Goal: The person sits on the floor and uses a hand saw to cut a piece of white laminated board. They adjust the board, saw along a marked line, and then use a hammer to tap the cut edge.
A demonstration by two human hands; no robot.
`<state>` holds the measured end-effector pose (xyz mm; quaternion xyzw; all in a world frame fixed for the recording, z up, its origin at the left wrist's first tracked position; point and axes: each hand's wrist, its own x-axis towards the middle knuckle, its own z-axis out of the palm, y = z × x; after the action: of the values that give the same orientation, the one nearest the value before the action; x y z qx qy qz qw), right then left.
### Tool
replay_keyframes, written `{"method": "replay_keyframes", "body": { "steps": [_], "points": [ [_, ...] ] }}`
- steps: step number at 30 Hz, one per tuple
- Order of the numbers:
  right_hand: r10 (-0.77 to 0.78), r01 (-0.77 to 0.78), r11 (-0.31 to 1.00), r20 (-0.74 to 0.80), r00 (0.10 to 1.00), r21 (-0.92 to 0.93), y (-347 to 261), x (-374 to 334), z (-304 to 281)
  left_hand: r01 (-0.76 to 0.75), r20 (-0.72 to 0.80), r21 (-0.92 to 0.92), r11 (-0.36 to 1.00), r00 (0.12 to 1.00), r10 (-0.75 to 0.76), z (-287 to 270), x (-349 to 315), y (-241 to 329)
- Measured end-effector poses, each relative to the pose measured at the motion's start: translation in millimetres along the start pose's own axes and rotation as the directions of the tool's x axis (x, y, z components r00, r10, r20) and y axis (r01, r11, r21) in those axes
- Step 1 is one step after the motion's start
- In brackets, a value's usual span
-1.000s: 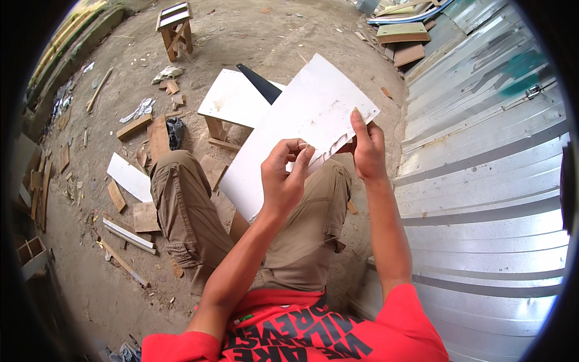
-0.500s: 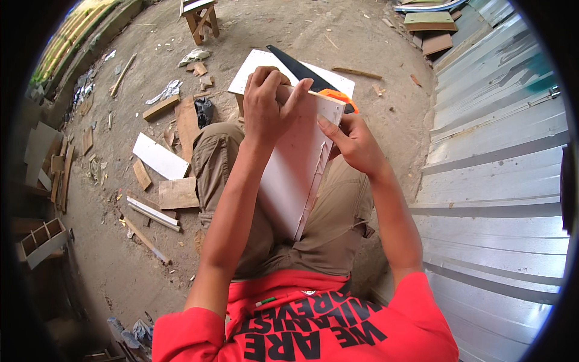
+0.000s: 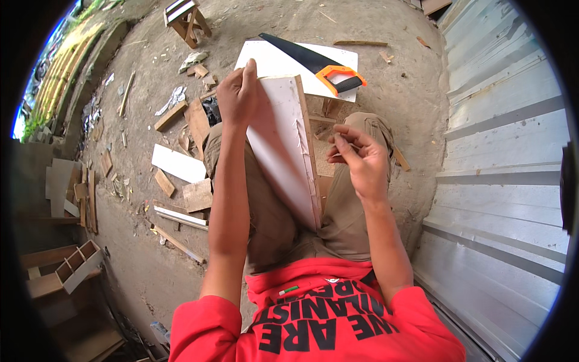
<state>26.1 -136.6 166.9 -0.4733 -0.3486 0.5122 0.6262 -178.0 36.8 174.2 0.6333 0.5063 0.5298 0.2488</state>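
Observation:
A white wooden board (image 3: 278,130) stands tilted between my thighs, its lower corner near my lap. A ragged, peeling strip runs along its right side by a raw wood edge. My left hand (image 3: 237,95) is closed round the board's upper left corner, thumb pointing up. Away from the board, above my right thigh, my right hand (image 3: 363,158) has its thumb and fingers drawn together in a pinch; whatever may be in them is too small to make out. Beyond the board, a hand saw (image 3: 307,59) with a black blade and orange handle lies on a white-topped low bench (image 3: 258,53).
Wood offcuts lie on the dirt floor at left, among them a white panel (image 3: 178,163) and a plank (image 3: 197,123). A small wooden stool (image 3: 187,23) stands far off. Corrugated metal sheeting (image 3: 500,187) borders the right side. A divided wooden box (image 3: 78,265) sits at left.
My right hand has let go of the board's upper right corner and drawn back toward me. The board's top has swung left with my left hand, uncovering the saw's handle.

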Motion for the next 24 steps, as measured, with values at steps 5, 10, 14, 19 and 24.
{"method": "replay_keyframes", "body": {
  "steps": [5,10,14,19,24],
  "points": [
    [-0.079,0.079,0.997,-0.062,0.995,0.003,3,-12,20,0.009,0.057,-0.024,1.0,0.998,-0.007,18,0,5],
    [-0.241,0.208,0.924,-0.063,0.969,-0.321,9,-7,12,0.038,0.069,-0.009,0.999,0.997,-0.037,10,-6,15],
    [-0.3,0.268,0.912,-0.057,0.952,-0.31,-5,-9,15,0.017,0.035,-0.038,0.999,0.999,-0.016,10,-14,21],
    [-0.33,0.325,0.883,0.047,0.943,-0.34,-19,-7,24,-0.031,-0.005,0.011,0.999,1.0,0.031,-4,-18,23],
    [-0.264,0.264,0.945,0.03,0.964,-0.191,-18,-3,25,-0.05,-0.012,-0.018,0.999,0.999,0.05,-8,-21,27]
  ]
}}
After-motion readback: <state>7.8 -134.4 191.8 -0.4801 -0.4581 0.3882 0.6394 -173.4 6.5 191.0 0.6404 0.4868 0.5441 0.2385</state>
